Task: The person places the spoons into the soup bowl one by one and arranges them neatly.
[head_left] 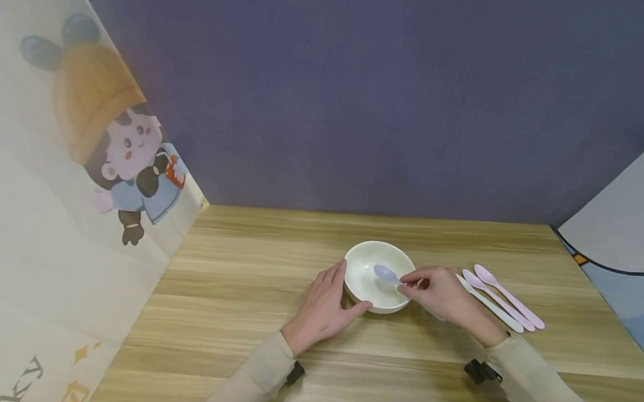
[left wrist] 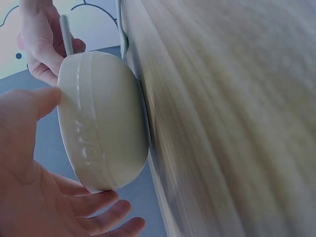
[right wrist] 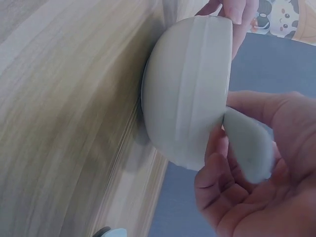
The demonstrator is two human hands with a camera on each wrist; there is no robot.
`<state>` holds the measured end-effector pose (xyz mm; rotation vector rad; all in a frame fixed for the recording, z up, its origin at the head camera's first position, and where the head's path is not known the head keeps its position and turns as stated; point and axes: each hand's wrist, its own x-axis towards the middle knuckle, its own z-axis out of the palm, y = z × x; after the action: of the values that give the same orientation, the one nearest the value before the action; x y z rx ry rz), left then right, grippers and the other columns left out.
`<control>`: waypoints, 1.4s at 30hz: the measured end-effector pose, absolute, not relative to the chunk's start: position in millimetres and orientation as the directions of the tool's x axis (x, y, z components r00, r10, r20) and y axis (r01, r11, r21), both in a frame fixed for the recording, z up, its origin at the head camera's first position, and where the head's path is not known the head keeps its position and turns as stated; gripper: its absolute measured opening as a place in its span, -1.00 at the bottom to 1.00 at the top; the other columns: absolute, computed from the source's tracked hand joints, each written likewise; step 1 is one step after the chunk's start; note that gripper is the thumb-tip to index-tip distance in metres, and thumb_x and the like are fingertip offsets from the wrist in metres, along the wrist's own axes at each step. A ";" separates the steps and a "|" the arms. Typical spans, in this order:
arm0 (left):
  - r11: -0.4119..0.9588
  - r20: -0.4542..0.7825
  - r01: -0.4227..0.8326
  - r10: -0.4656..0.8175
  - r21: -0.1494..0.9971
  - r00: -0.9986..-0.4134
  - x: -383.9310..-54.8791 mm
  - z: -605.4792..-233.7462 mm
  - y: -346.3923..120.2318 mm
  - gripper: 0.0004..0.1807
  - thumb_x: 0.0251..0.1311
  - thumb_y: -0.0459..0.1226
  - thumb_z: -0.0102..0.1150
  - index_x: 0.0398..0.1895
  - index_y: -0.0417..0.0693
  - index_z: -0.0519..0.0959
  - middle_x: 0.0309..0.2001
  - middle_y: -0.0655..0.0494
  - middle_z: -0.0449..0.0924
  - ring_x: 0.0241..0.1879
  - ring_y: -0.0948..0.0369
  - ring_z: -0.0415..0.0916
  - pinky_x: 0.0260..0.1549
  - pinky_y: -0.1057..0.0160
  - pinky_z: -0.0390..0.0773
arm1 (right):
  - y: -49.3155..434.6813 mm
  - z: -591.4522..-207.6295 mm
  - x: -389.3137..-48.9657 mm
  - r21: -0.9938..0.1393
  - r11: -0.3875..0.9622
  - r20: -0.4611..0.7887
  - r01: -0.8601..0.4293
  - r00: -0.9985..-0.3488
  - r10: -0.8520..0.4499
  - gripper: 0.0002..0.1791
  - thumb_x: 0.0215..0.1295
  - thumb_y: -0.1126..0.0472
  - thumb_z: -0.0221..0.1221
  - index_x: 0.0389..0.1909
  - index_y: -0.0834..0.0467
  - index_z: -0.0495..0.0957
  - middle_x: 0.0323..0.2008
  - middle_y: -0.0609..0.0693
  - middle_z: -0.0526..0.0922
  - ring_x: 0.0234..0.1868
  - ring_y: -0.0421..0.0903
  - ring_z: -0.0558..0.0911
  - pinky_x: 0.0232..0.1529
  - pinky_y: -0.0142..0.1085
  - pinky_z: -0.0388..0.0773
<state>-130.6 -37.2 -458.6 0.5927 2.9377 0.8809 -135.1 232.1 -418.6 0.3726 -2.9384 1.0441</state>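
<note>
A cream-white round bowl [head_left: 359,279] sits on the wooden table. Its near left side is held by my left hand [head_left: 322,307], thumb on the front rim and fingers along the far left side. In the left wrist view the thumb and fingers span the bowl's [left wrist: 111,118] outer wall. My right hand [head_left: 438,294] pinches a pale lavender spoon [head_left: 386,273] at the bowl's right rim. The spoon's head is over the inside of the bowl, and its handle [right wrist: 252,148] sticks out past the fingers in the right wrist view.
Right of my right hand, a whitish spoon [head_left: 496,309] and two pink spoons [head_left: 510,296] lie side by side, slanting toward me. A dark blue-grey panel [head_left: 378,108] stands behind the table, with printed walls at left [head_left: 60,215] and right [head_left: 625,223].
</note>
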 end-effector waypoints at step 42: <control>0.766 0.095 0.362 0.371 0.532 -0.924 -132.7 -461.8 -31.5 0.15 0.34 0.34 0.21 0.71 -0.19 0.06 0.63 -0.18 0.26 0.54 -0.11 0.34 0.50 -0.12 0.44 | 256.2 -415.1 -128.9 -0.631 0.737 0.166 -0.240 -0.971 -0.175 -0.82 0.42 0.06 0.39 -0.12 0.04 0.86 -0.23 -0.08 0.85 -0.33 -0.23 0.68 -0.46 -0.39 0.55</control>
<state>-132.7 -31.5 -461.8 0.6093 2.9367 0.8799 -128.9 256.2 -415.1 0.3399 -2.8387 1.0519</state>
